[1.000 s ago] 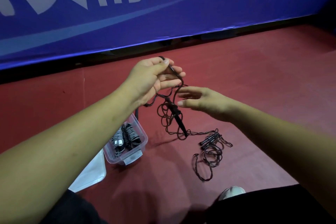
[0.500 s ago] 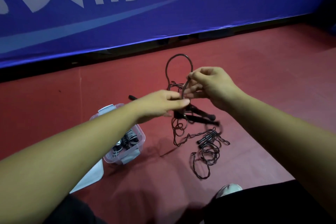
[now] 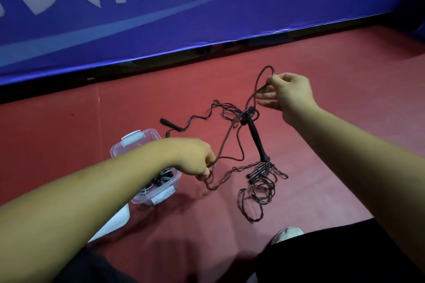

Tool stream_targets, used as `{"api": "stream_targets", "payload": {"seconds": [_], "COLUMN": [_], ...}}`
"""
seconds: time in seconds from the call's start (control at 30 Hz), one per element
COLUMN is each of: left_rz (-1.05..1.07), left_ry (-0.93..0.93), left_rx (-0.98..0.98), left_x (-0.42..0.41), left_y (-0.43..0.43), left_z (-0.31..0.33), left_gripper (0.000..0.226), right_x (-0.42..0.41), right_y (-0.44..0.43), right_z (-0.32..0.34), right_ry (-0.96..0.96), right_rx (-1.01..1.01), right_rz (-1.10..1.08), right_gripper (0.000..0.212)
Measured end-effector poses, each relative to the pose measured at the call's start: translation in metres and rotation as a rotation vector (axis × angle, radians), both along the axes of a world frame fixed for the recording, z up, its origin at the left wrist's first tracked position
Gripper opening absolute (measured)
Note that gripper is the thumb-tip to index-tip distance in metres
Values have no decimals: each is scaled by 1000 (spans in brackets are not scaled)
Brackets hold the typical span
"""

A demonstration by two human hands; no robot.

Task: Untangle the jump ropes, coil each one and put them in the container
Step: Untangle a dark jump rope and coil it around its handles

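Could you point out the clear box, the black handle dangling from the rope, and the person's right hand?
clear box (image 3: 150, 132): head view, far rim corner.
black handle (image 3: 257, 140): head view, mid-shaft.
right hand (image 3: 290, 94): head view, back of hand.

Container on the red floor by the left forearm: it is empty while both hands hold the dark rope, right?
Not empty. The head view shows the container already holding coiled ropes. The rest stands: it sits on the red floor by the left forearm, and the left hand and right hand both hold the dark rope.
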State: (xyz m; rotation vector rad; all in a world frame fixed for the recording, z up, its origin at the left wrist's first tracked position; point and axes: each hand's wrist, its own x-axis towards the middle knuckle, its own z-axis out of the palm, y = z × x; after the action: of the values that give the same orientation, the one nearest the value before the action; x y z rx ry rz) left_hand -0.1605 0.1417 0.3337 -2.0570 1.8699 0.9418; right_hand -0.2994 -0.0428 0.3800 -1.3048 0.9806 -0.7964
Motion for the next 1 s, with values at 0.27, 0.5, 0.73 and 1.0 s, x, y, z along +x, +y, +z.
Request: {"api": "stream_targets", "payload": {"seconds": [0.27, 0.5, 0.73, 1.0], "left_rz": [761, 176, 544, 558], "left_ry": [1101, 645, 374, 752], "left_rx": [-502, -487, -401, -577], "left_x": [9, -4, 2, -7], "left_y": [-17, -11, -6, -7], "left_z": [20, 26, 4, 13], "left_gripper": [8, 23, 61, 13], "right_x": [6, 12, 13, 14], "right_y": [17, 37, 41, 45], "right_z": [8, 4, 20, 27], "right_ry": [-90, -113, -379, -413], "right_rx": [77, 197, 384, 604], "right_rz": [226, 311, 235, 243], "right_gripper": [14, 14, 16, 10]}}
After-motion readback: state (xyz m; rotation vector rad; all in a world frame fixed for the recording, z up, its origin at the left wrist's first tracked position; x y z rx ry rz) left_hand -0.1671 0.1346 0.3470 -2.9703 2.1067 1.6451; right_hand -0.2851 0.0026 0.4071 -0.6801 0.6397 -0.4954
